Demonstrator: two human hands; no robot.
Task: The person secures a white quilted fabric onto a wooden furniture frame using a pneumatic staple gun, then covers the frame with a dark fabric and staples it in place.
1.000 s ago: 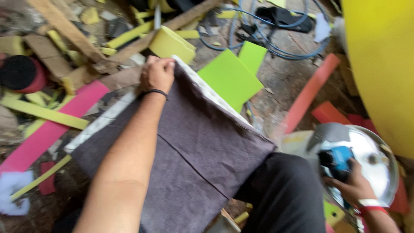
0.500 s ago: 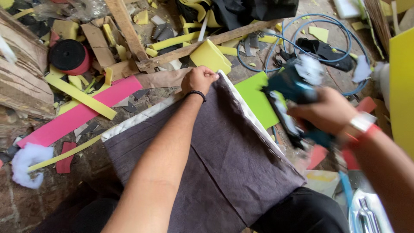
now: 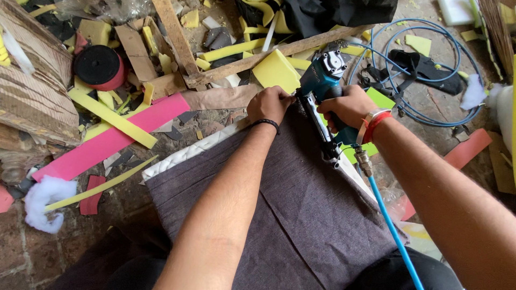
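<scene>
At the far corner of the grey fabric panel [image 3: 301, 215], up toward twelve o'clock from your lap, your left hand [image 3: 270, 104] is clenched on the cloth, pinching its edge down over the corner. Your right hand [image 3: 349, 106] sits just beside it at three o'clock, wrapped tight around the grip of the teal pneumatic stapler [image 3: 322, 86], whose long black magazine runs along the panel's right edge and whose nose rests against the fabric close to your left knuckles. A black band circles your left wrist and a red-and-white one your right.

From the stapler's base a blue air hose [image 3: 395, 231] drops toward five o'clock, past your right forearm. White padding [image 3: 188, 153] shows as a strip along the panel's upper-left edge, at about ten o'clock from the panel's middle.

Beyond the panel the floor is littered: a pink foam strip [image 3: 107, 142] lies at nine to ten o'clock with a yellow foam strip [image 3: 110, 115] crossing over it, a yellow foam block [image 3: 275, 72] sits just past your left hand at twelve, a wooden batten [image 3: 279, 52] runs behind it, and a coil of blue hose [image 3: 424, 70] lies at two o'clock. A tuft of white stuffing [image 3: 45, 196] rests at eight o'clock.
</scene>
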